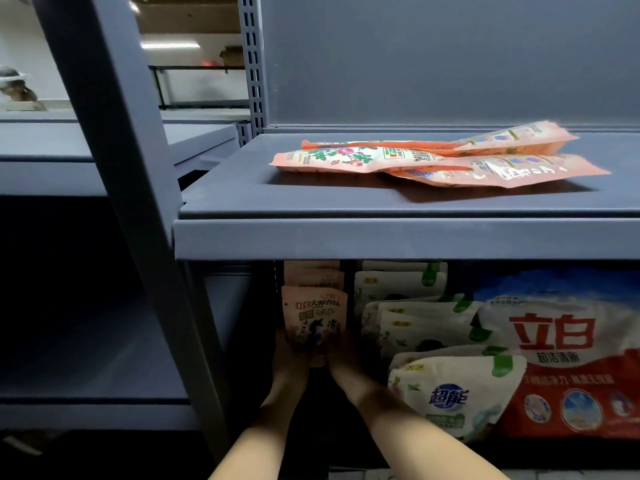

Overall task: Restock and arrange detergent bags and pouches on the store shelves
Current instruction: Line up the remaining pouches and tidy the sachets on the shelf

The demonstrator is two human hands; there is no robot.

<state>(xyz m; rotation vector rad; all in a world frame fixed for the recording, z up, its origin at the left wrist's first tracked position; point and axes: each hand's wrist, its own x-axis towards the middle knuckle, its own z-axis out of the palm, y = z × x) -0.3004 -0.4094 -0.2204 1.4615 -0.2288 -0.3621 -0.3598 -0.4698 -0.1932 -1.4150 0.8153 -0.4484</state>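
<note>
Lower shelf, left end: both hands steady the front pink pouch upright, probably to square it with the row behind. Left hand cups its left edge, right hand its right; shadow hides whether fingers are curled. Orange pouches lie flat on the upper shelf, seemingly awaiting arrangement.

Shelf: painted grey metal, matt, smooth. Orange pouches on top: glossy plastic film, slightly crinkled. Red-and-white bag below: shiny plastic.
</note>
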